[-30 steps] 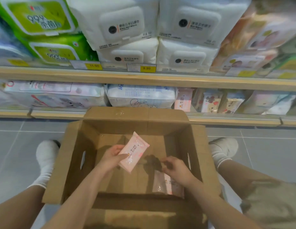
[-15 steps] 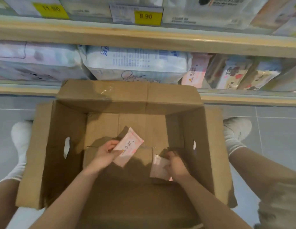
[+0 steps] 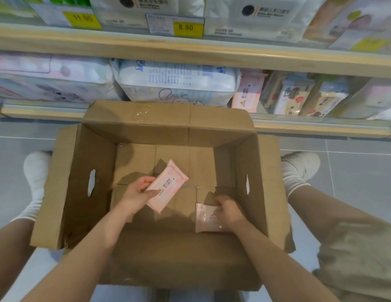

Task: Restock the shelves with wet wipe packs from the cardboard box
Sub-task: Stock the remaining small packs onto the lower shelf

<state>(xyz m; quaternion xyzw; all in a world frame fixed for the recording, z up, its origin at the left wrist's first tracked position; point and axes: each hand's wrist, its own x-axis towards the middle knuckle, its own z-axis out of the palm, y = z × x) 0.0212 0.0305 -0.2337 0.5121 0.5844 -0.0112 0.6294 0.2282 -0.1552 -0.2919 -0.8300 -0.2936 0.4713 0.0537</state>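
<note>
Two pink wet wipe packs are inside the open cardboard box (image 3: 98, 149). The left hand (image 3: 136, 196) has its grip clasped round one pack (image 3: 167, 186), raised off the bottom; the right hand (image 3: 228, 212) presses fingers onto the second pack (image 3: 204, 217) lying flat on the box bottom near the right wall.

An open brown cardboard box (image 3: 96, 214) sits on the floor just in front of the lower shelf (image 3: 321, 127), flaps spread, oval handle holes in both side walls. One pale pink wet wipe pack (image 3: 167, 185), flat and rectangular with small printed text, is tilted diagonally above the box bottom, gripped at its lower left edge. A second pink pack (image 3: 205, 217) lies flat on the box bottom at the right near corner, partly covered. A matching pink pack (image 3: 247, 95) stands upright on the lower shelf beside larger white packs
</note>
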